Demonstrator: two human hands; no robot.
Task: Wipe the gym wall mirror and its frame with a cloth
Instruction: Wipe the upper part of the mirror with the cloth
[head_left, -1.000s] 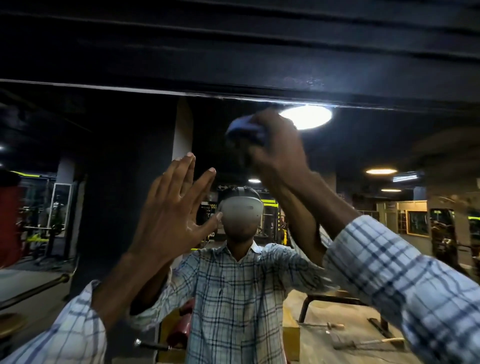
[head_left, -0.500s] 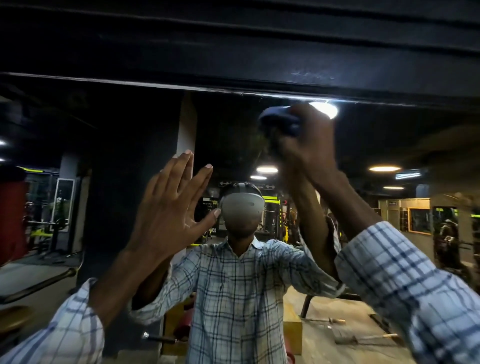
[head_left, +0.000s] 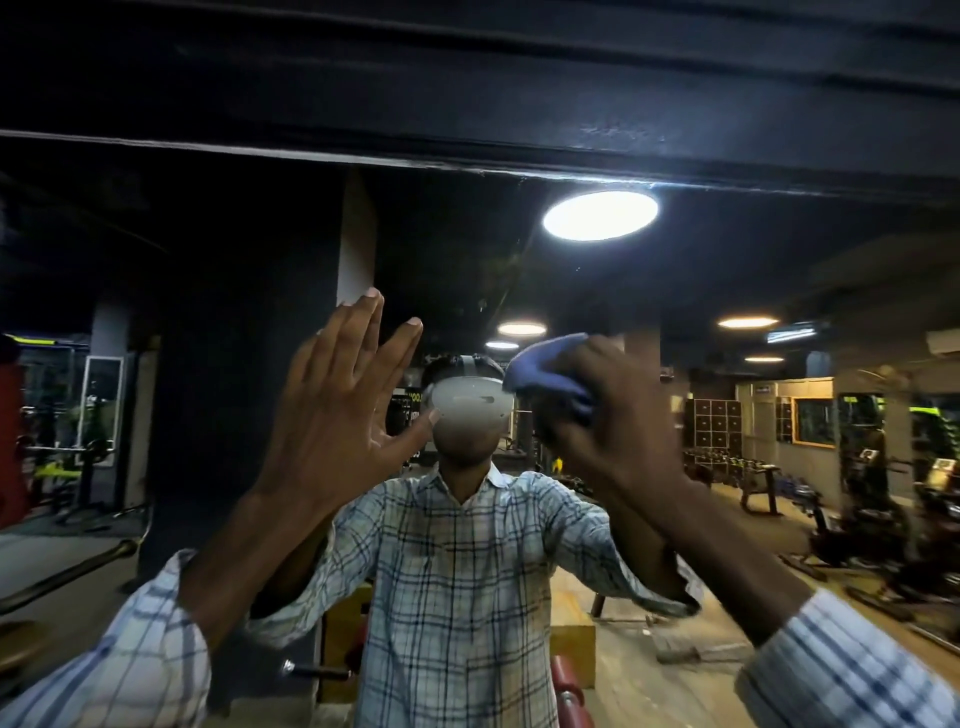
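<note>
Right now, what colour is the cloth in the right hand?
Blue, the cloth gripped by the right hand; head view.

We face the mirror (head_left: 234, 312), its dark frame (head_left: 467, 104) running across the top. Our left hand (head_left: 337, 410) is raised before the glass, fingers straight and slightly spread. Our right hand (head_left: 618, 431) grips a bunched blue cloth (head_left: 540, 371), held up at the glass just beside the reflected grey headset (head_left: 467, 402). Both our sleeves are checked, like the shirt (head_left: 457, 571) in the reflection. A round ceiling lamp (head_left: 600, 215) glows near the mirror's upper edge.
</note>
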